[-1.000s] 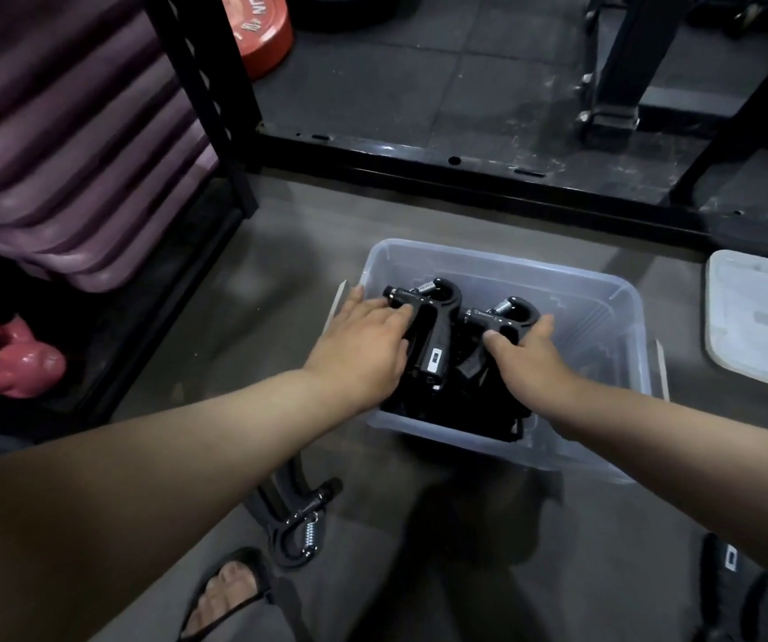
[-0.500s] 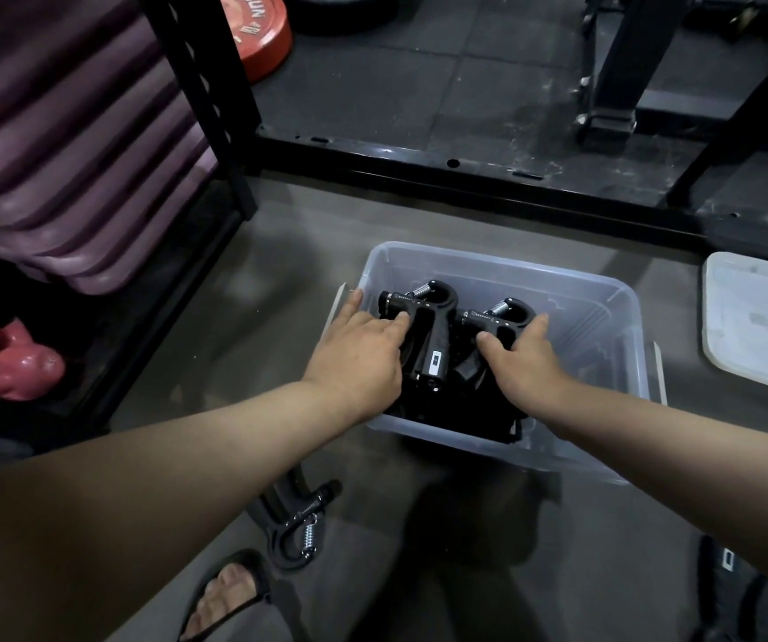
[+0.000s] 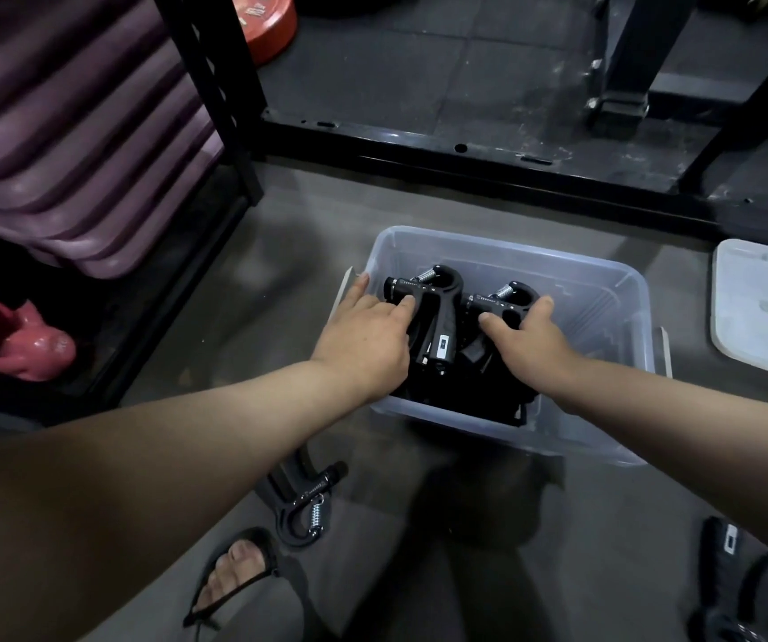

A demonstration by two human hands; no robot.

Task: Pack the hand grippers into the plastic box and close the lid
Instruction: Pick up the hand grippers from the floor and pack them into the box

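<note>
A clear plastic box (image 3: 604,289) stands open on the grey floor with several black hand grippers piled inside. My left hand (image 3: 363,340) holds one black hand gripper (image 3: 437,312) at the box's left side, fingers curled on its handle. My right hand (image 3: 530,345) grips a second hand gripper (image 3: 507,298) beside it, thumb and fingers round the handle. Both grippers stand upright on the pile with their springs up. Another hand gripper (image 3: 308,502) lies on the floor under my left forearm. The translucent lid (image 3: 761,308) lies on the floor to the right.
A black rack (image 3: 215,85) with stacked purple mats (image 3: 71,132) stands at the left, a pink kettlebell (image 3: 30,349) below. A black steel frame (image 3: 465,155) runs behind the box. My sandalled foot (image 3: 238,576) is at the bottom, dark gear (image 3: 743,572) at the lower right.
Both hands have stayed on the two grippers in the box, shifting only slightly. The view has drifted a little.
</note>
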